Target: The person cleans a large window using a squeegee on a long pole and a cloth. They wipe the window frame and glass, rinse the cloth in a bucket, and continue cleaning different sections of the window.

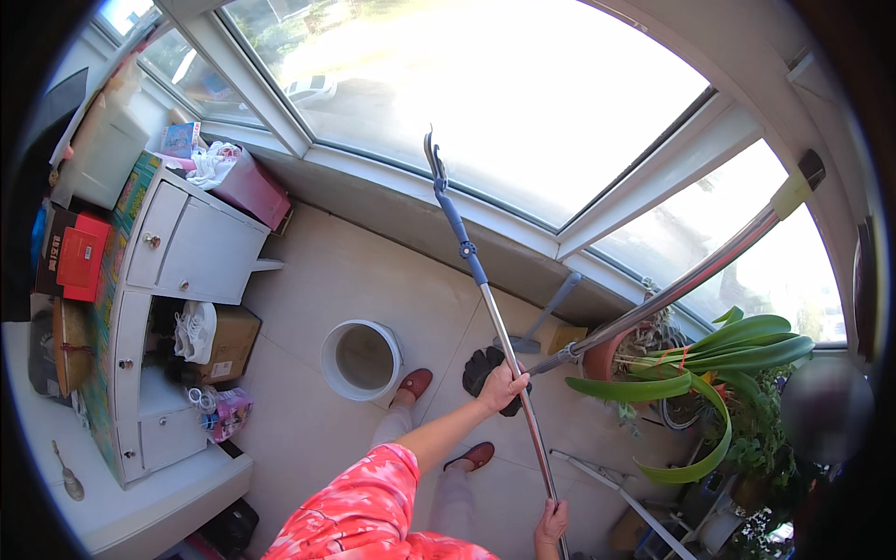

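Observation:
My left hand (pixel 501 389) grips the middle of a telescopic steel pole (pixel 507 329). Lower down the same pole, my right hand (pixel 552 521) is closed around it near the bottom of the view. At the pole's far end, a blue hinged head (pixel 439 175), probably a window squeegee seen edge-on, stands in front of the window pane (pixel 483 105); whether it touches the glass I cannot tell. Behind my left hand lies a black mop head (pixel 483 371), partly hidden, on a second steel pole (pixel 672 294) that slants up to the right. A white bucket (pixel 394 353) holding cloudy water stands by my feet.
Potted plants with long leaves (pixel 742 343) crowd the right side. A small blue-grey tool (pixel 556 304) leans at the low wall. To the left stands a white cabinet (pixel 210 241) with shoes (pixel 196 332) and a cardboard box (pixel 234 339); a pink bin (pixel 255 185) is beside it.

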Action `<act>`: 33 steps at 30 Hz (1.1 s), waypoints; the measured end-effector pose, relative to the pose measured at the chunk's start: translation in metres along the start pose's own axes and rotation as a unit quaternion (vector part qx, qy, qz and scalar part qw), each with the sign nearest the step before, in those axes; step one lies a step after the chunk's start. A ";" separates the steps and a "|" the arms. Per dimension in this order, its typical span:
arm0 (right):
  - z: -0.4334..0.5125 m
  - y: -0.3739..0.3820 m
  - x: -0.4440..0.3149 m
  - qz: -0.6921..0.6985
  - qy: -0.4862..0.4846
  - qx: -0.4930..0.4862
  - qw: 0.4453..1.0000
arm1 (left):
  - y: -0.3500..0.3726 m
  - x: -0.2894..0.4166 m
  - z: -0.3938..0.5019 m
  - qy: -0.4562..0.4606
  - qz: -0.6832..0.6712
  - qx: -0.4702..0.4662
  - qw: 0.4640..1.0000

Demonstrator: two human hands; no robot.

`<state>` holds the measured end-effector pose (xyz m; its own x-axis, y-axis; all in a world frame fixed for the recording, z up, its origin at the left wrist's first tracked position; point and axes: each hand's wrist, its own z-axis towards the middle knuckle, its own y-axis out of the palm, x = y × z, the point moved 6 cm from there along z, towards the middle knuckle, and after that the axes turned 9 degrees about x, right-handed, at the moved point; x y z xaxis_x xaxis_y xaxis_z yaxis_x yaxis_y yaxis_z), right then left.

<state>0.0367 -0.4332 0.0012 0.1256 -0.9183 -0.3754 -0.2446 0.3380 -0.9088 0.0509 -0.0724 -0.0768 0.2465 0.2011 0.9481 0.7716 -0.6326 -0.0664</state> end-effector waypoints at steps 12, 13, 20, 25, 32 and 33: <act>-0.026 -0.049 0.005 -0.052 -0.068 -0.027 0.996 | -0.010 0.030 -0.058 0.000 -0.043 0.052 0.998; -0.022 -0.040 -0.013 -0.027 -0.094 -0.038 0.994 | -0.036 0.033 -0.051 0.012 -0.035 0.077 0.996; 0.003 0.075 -0.208 0.106 -0.251 -0.211 0.939 | -0.232 0.064 0.040 0.080 0.017 0.188 0.979; 0.004 0.133 -0.300 0.148 -0.209 -0.236 0.937 | -0.338 0.084 0.087 0.100 0.050 0.260 0.959; 0.026 0.126 -0.309 0.155 -0.222 -0.185 0.945 | -0.331 0.085 0.105 0.089 0.049 0.227 0.969; 0.028 0.123 -0.306 0.154 -0.228 -0.176 0.945 | -0.326 0.087 0.105 0.101 0.023 0.233 0.967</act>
<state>-0.0047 -0.1045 -0.0005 0.3779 -0.5754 -0.7253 -0.6318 0.4124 -0.6563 -0.1180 0.2298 -0.0049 0.2026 0.0012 0.9793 0.9548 -0.2224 -0.1973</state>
